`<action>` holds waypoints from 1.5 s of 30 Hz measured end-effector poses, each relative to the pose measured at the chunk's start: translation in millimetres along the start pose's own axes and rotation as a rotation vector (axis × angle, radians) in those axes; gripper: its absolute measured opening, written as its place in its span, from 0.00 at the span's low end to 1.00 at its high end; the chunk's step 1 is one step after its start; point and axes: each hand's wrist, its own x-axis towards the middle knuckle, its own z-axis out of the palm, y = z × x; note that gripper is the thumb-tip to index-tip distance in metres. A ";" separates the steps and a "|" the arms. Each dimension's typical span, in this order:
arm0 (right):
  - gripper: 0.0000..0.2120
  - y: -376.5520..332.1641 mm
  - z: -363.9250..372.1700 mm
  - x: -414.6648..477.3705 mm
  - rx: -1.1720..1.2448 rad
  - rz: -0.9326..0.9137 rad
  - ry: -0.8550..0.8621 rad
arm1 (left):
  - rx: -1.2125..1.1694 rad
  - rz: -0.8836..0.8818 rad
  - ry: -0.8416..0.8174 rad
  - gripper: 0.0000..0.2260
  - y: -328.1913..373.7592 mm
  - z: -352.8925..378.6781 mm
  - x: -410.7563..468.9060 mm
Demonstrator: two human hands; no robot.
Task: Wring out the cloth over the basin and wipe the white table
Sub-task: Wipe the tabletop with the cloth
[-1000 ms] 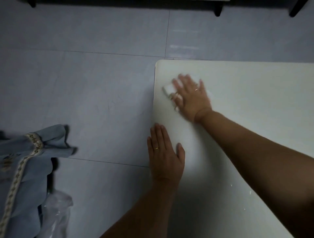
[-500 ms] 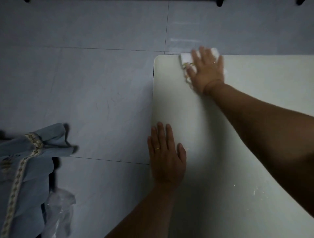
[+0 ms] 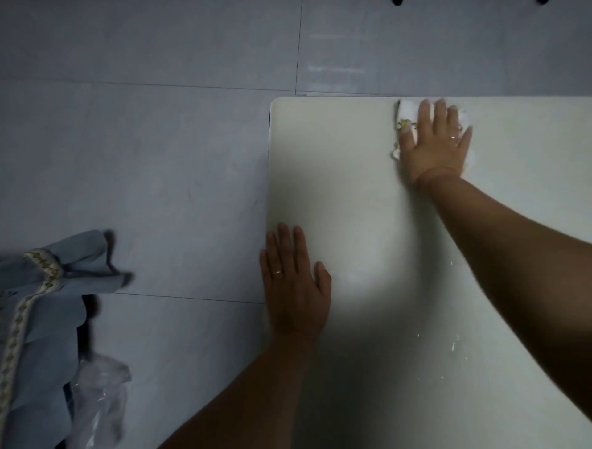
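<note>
Overhead, we look down on the white table (image 3: 368, 198), whose rounded far-left corner and two straight edges stand out against a floor (image 3: 144, 153) of large grey tiles with thin dark grout lines. Our right hand (image 3: 434, 147) lies flat on the tabletop close to the far edge, fingers straight and slightly spread, pressing down on the cloth (image 3: 407, 111) rather than curling round it. The cloth is white with a small yellowish patch, bunched under the palm and fingers and showing mostly at the hand's left side and beyond the fingertips. A ring (image 3: 452, 137) glints on one finger. Our left hand (image 3: 294, 288) rests palm-down on the table right at its left edge, fingers straight and together, thumb out to the side, gripping nothing; it wears a gold ring (image 3: 277, 272). The tabletop is matte and pale, brighter in a soft patch between our two arms, and a scatter of small white specks (image 3: 453, 346) lies on it near the right forearm. On the floor at the lower left lies a heap of light blue fabric (image 3: 41, 307) with a patterned trim band, and just beside it a crumpled clear plastic bag (image 3: 99, 400). At the top edge of the view, dark furniture feet (image 3: 397, 2) touch the tiles.
</note>
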 end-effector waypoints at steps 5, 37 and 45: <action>0.27 -54.1 26.8 -75.5 -0.020 -0.246 -0.031 | 0.001 0.003 -0.004 0.27 0.5 -3.0 -0.4; 0.30 109.9 18.1 -228.5 -0.140 -0.317 -0.089 | -0.079 0.166 -0.177 0.28 30.5 2.2 -154.4; 0.28 40.6 45.6 -307.3 -0.056 -0.324 -0.101 | -0.035 0.209 -0.182 0.29 30.1 4.2 -155.6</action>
